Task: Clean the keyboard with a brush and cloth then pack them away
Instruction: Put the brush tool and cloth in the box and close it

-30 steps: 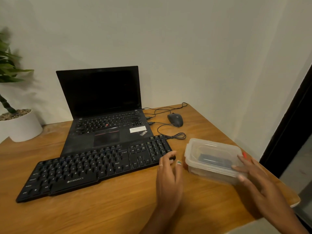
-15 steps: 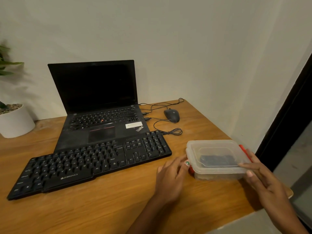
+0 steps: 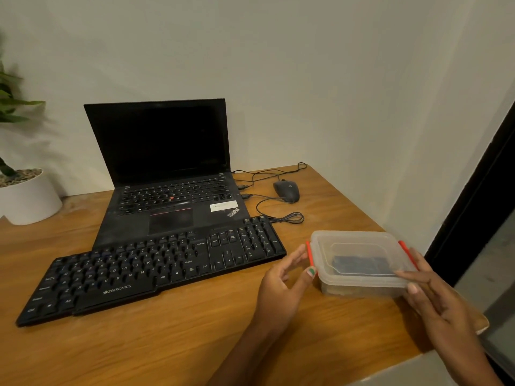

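Flanking the lidded box [image 3: 359,263], both hands [image 3: 281,285] [image 3: 434,299] touch it, fingers loose; dark contents unclear.

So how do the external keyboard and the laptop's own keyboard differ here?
The external keyboard is wider, with a number pad at its right end; the laptop keyboard has none. The external keyboard lies on the table, angled, with its back edge over the laptop's front; the laptop keyboard sits square in its base. The laptop keyboard has a red dot among its keys; the external one carries a white Zebronics logo. Both are black with pale legends, and neither hand touches them.
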Available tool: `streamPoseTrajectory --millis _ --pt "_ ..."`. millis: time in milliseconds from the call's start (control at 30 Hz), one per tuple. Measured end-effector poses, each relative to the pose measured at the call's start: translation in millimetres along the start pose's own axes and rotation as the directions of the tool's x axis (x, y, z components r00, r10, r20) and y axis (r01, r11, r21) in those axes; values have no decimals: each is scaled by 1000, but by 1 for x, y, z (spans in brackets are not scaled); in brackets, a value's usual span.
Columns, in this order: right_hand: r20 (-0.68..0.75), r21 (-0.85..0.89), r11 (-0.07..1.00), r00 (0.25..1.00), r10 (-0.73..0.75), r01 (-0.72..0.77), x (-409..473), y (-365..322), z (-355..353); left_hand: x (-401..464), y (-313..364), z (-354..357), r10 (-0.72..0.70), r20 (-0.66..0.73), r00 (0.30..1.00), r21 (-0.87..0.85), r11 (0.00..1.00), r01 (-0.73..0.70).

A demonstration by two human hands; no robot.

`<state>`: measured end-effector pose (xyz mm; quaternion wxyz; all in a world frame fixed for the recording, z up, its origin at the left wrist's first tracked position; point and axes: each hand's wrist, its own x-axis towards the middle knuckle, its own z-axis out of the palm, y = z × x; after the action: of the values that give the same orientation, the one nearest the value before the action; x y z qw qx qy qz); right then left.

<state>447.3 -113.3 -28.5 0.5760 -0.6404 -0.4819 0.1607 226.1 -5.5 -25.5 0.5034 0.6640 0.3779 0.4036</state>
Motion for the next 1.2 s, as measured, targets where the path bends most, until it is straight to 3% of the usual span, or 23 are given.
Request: streamPoseTrajectory --millis 333,733,867,933,1000,1100,1200 --pt "-38 -75 997 999 34 -36 -6 -14 13 -9 12 2 112 161 981 318 935 -159" --pt "-45 -119 993 999 21 -26 -4 -11 11 -9 7 3 126 167 978 483 854 -193" --pt "-64 -133 991 998 26 -34 -3 -11 12 -7 5 11 50 173 984 514 847 -133" --pt "-40 -119 993 999 16 -20 -4 -16 19 -3 3 19 19 125 992 464 883 -75" --pt "-11 -104 995 1000 2 -3 -5 -17 27 3 -3 26 -21 -15 1000 358 933 26" --pt "-7 -84 996 1000 13 -13 -4 -15 37 10 -7 36 -67 -207 976 233 966 116" --pt "-10 -76 997 1000 0 -1 -3 -16 38 14 -6 44 -95 -311 946 178 972 156"
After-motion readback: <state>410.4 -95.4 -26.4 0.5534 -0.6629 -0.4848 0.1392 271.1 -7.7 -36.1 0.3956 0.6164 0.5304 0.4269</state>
